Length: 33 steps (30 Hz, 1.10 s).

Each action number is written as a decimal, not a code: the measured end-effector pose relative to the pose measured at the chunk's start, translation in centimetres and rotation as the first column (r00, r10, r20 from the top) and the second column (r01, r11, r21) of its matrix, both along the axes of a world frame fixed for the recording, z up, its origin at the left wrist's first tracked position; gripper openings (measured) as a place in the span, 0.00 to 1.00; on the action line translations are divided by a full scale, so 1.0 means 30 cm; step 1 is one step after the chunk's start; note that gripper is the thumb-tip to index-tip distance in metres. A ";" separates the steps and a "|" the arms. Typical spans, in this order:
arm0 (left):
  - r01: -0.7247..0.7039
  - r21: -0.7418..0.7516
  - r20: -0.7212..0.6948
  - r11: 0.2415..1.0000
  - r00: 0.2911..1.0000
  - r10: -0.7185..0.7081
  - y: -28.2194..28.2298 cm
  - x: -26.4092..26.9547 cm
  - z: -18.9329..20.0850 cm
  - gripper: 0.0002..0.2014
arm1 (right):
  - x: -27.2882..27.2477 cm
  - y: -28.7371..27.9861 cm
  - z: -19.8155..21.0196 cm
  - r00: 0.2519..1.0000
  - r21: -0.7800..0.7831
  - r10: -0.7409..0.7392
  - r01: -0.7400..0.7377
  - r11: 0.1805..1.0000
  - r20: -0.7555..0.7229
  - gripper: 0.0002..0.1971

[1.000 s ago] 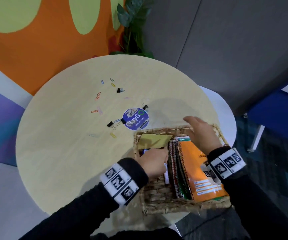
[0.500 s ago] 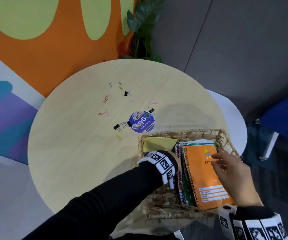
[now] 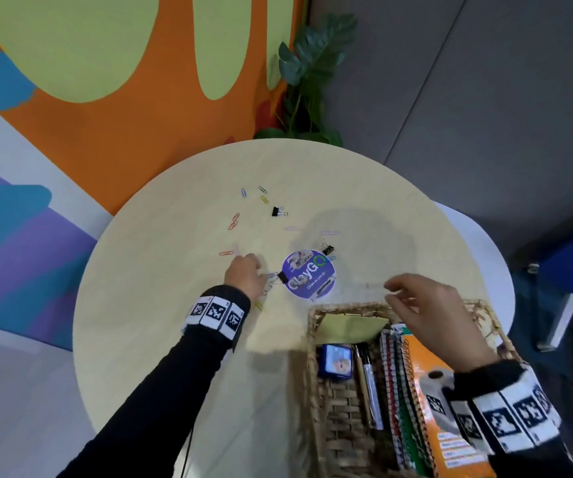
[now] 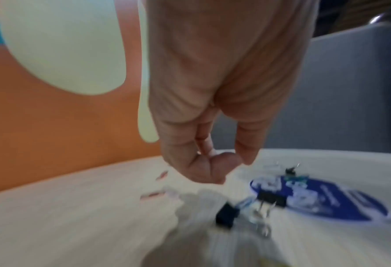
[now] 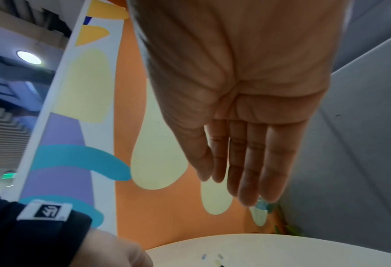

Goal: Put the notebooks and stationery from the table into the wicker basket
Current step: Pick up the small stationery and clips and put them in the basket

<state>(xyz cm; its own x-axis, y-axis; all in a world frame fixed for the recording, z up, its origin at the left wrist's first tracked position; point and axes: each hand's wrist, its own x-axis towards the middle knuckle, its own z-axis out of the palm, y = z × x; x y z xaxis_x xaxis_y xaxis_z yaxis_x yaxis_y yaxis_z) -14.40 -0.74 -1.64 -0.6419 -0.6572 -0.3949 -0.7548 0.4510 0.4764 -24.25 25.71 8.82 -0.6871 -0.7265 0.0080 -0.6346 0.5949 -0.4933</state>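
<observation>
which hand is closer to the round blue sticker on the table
Left. The left hand is on the table just left of the round blue sticker, by the binder clip at its edge. The right hand hovers over the wicker basket, farther off.

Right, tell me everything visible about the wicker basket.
The wicker basket is rectangular, woven of tan fibre, open-topped, and sits on the round table's near edge. Inside lie a yellow pad, a small blue box, pens and spiral notebooks. The right hand hovers over its far rim.

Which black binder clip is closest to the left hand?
The clip at the sticker's left edge, beside the left hand; the others lie farther.
</observation>
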 end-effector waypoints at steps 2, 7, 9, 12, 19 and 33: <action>-0.042 0.010 0.088 0.999 0.995 0.041 -0.031 -0.001 -0.049 0.20 | -0.030 -0.119 0.011 0.994 0.077 0.107 -0.109 0.991 0.022 0.06; -0.048 -0.002 0.144 0.999 0.988 0.048 -0.055 -0.041 -0.123 0.19 | -0.112 -0.437 -0.050 0.919 0.367 0.392 -0.378 0.850 0.040 0.07; -0.037 -0.016 0.140 0.999 0.989 0.039 -0.066 -0.050 -0.142 0.14 | -0.131 -0.551 -0.111 0.878 0.470 0.471 -0.451 0.759 0.082 0.08; -0.062 -0.011 0.107 0.998 0.992 0.063 -0.077 -0.054 -0.157 0.11 | -0.139 -0.679 -0.208 0.819 0.566 0.550 -0.534 0.629 0.163 0.10; -0.173 0.079 -0.025 0.982 0.984 0.176 -0.102 -0.002 -0.138 0.16 | -0.119 -0.795 -0.408 0.746 0.707 0.619 -0.574 0.412 0.244 0.15; -0.036 0.273 -0.230 0.961 0.968 0.101 0.097 0.219 -0.059 0.09 | -0.093 -0.600 -0.167 0.876 0.428 0.454 -0.476 0.768 0.161 0.22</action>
